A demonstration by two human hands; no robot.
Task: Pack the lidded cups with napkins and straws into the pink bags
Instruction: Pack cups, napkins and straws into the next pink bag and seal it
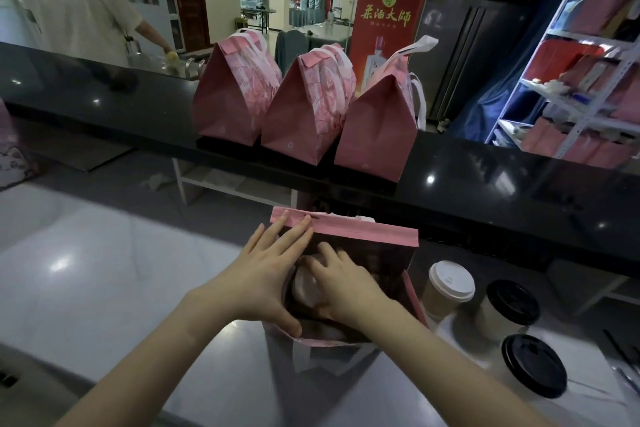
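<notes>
An open pink bag stands on the steel counter in front of me. My left hand lies flat against the bag's left wall, holding its mouth apart. My right hand reaches down inside the bag, fingers on the pale lid of a cup sitting in it. To the right of the bag stand a white-lidded cup and two black-lidded cups. Three closed pink bags stand in a row on the black ledge. No napkins or straws can be made out.
The raised black ledge runs across behind the open bag. A person in a light shirt stands beyond it at the far left. A white shelf rack with pink bags stands at the right. A red banner hangs behind the closed bags.
</notes>
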